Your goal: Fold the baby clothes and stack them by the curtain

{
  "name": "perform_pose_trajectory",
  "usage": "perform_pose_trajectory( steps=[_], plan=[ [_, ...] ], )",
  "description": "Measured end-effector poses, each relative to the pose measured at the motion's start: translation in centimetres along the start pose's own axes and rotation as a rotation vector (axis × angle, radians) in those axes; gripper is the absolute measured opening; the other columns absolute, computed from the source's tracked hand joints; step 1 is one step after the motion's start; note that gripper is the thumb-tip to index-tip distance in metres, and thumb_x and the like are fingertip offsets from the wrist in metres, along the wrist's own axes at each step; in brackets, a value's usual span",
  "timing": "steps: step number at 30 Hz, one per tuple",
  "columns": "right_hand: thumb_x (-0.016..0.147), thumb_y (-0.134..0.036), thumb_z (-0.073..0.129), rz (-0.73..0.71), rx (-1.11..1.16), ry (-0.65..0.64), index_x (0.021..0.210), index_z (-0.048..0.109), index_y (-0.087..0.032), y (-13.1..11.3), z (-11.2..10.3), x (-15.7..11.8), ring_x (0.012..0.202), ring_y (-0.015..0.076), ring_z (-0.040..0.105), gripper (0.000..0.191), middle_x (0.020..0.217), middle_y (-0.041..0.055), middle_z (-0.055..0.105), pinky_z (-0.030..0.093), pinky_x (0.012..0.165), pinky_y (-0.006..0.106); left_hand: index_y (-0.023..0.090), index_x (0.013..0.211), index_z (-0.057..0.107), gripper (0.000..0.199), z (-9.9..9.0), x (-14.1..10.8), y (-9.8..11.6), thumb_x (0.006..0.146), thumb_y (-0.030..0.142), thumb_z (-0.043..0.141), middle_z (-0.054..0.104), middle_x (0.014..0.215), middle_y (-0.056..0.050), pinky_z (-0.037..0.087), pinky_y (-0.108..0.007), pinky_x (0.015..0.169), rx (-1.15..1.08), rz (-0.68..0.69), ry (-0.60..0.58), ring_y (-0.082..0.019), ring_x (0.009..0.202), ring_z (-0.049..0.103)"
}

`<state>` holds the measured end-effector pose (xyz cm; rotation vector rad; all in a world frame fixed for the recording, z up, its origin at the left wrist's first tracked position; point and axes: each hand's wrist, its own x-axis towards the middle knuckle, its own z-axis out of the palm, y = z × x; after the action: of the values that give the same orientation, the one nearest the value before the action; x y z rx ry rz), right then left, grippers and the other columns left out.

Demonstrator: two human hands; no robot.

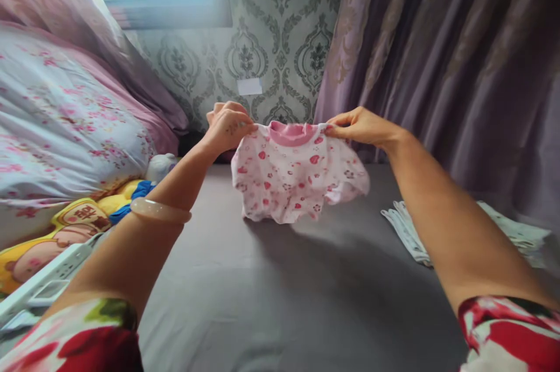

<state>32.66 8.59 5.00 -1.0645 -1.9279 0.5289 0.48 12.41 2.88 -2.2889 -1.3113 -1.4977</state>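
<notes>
A small white baby shirt (284, 176) with pink and red prints and a pink collar hangs in the middle of the head view. My left hand (228, 126) pinches its left shoulder, and my right hand (361, 126) pinches the right shoulder. Between them the neckline is stretched out, facing me. The shirt's lower edge hangs close to the grey bed sheet (210, 302); whether it touches I cannot tell. One sleeve on the right looks blurred. My fingertips are partly hidden by the cloth.
Folded light cloths (409, 232) lie on the right, partly behind my right forearm. At left are a flowered quilt (74, 121), yellow plush toys (79, 214) and a white power strip (56, 273). Purple curtains (437, 69) and a patterned wall (280, 28) stand behind.
</notes>
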Motion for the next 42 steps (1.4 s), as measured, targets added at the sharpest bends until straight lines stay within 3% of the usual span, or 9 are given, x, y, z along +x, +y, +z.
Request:
perform_pose_trajectory(
  steps=[3,7,12,16,21,27,32,38,42],
  plan=[
    [0.065,-0.065,0.075,-0.057,0.031,0.084,0.08,0.076,-0.025,0.4,0.1,0.4,0.083,0.0222,0.064,0.043,0.078,0.0038,0.071,0.049,0.061,0.031,0.024,0.08,0.07,0.012,0.3,-0.3,0.0,0.081,0.036,0.068,0.061,0.106,-0.003,0.03,-0.043,0.1,0.106,-0.003,0.171,-0.027,0.114,0.044],
    [0.059,-0.069,0.076,-0.02,0.009,0.101,0.08,0.076,-0.026,1.1,0.3,1.1,0.078,0.0216,0.064,0.048,0.074,0.0022,0.071,0.048,0.061,0.031,0.023,0.079,0.07,0.014,0.5,-0.3,-0.3,0.081,0.037,0.067,0.062,0.102,-0.004,0.029,-0.044,0.1,0.12,0.06,0.069,-0.027,0.109,0.046],
    [0.056,-0.074,0.074,0.014,0.017,0.119,0.071,0.074,-0.024,1.9,0.8,1.5,0.072,0.0207,0.062,0.053,0.07,0.0033,0.069,0.047,0.058,0.031,0.023,0.08,0.069,0.014,0.7,0.0,-0.8,0.081,0.036,0.066,0.063,0.099,-0.004,0.034,-0.039,0.096,0.064,-0.017,0.112,-0.025,0.107,0.048],
    [0.057,-0.076,0.072,0.043,0.009,0.165,0.072,0.072,-0.024,2.5,0.9,1.6,0.071,0.0205,0.061,0.054,0.07,0.0042,0.069,0.044,0.054,0.03,0.019,0.08,0.069,0.017,1.2,0.1,-1.6,0.08,0.035,0.062,0.065,0.085,-0.004,0.041,-0.03,0.079,-0.067,-0.087,0.058,-0.019,0.088,0.055],
    [0.061,-0.075,0.071,0.04,-0.017,0.176,0.073,0.071,-0.023,3.0,1.1,1.6,0.063,0.0171,0.057,0.053,0.065,0.0035,0.066,0.041,0.051,0.029,0.016,0.08,0.067,0.02,2.2,0.1,-2.4,0.078,0.034,0.06,0.063,0.07,-0.002,0.041,-0.025,0.064,-0.161,-0.165,0.049,-0.015,0.072,0.054],
    [0.064,-0.075,0.069,0.029,-0.031,0.19,0.074,0.067,-0.022,3.7,1.5,1.7,0.059,0.0159,0.053,0.054,0.063,0.0028,0.061,0.038,0.051,0.029,0.019,0.085,0.064,0.015,2.5,0.1,-2.0,0.081,0.032,0.057,0.059,0.068,0.001,0.039,-0.023,0.061,-0.162,-0.169,0.058,-0.013,0.07,0.053],
    [0.075,-0.074,0.059,-0.069,-0.208,0.317,0.08,0.066,-0.02,3.8,2.0,1.6,0.069,0.0182,0.055,0.055,0.073,0.0049,0.062,0.042,0.061,0.032,0.021,0.091,0.063,0.017,2.4,-0.5,-1.3,0.088,0.034,0.052,0.055,0.065,0.002,0.04,-0.024,0.065,-0.117,-0.15,0.072,-0.014,0.071,0.054],
    [0.096,-0.06,0.036,-0.364,-0.571,0.549,0.097,0.064,-0.022,2.2,2.7,-1.0,0.093,0.0218,0.06,0.047,0.096,0.0067,0.064,0.046,0.082,0.036,0.021,0.1,0.062,0.02,0.8,-2.9,1.2,0.094,0.036,0.049,0.062,0.087,-0.002,0.045,-0.027,0.08,0.128,0.022,0.291,-0.016,0.088,0.059],
    [0.101,-0.05,0.034,-0.459,-0.72,0.531,0.108,0.062,-0.024,0.2,2.2,-4.6,0.095,0.0204,0.063,0.039,0.101,0.0046,0.066,0.049,0.081,0.034,0.022,0.109,0.065,0.026,-2.4,-5.9,2.9,0.096,0.037,0.047,0.062,0.095,-0.005,0.046,-0.027,0.077,0.369,0.096,0.371,-0.015,0.084,0.059]
  ],
)
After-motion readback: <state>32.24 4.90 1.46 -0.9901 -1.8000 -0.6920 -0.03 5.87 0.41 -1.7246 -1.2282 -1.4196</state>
